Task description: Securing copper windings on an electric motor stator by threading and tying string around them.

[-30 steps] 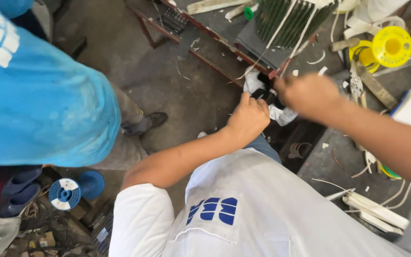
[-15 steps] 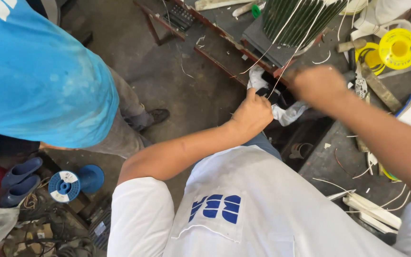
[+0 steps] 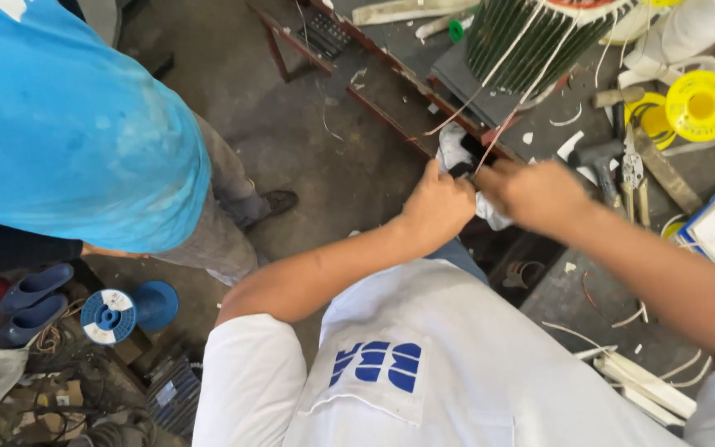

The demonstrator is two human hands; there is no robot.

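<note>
Entry, head view, first-person plural record.

Left hand (image 3: 440, 205): closed, fingers curled around a white cloth (image 3: 457, 153) and the near ends of thin wires (image 3: 490, 83), at the near edge of the worktop (image 3: 539, 132).

Right hand (image 3: 535, 194): closed in a fist, just beside the left, gripping the same bundle. It is motion-blurred, so we cannot tell exactly what its fingers pinch.

Change: half a second ago our right hand sits higher and apart from the left; now the two almost touch. The wires stay taut from the ribbed metal housing (image 3: 531, 37) down to our grip. We judge this a fresh regrip on the wires, with the pulling work ongoing.

Location of the worked things: wires run from the housing at the far edge of the worktop to its near edge; the cloth hangs over that near edge, between our hands.

Adjacent items: yellow spool (image 3: 701, 103) near the right edge; pliers (image 3: 632, 170) beside it; blue spool (image 3: 107, 316) on the floor; a second person in a blue shirt (image 3: 68, 124) stands at left.

Hidden or unclear: the wire ends inside both fists; most of the cloth; the housing's top, cut off by the frame; the other person's hands, out of view; our lower body, covered by the white shirt.
</note>
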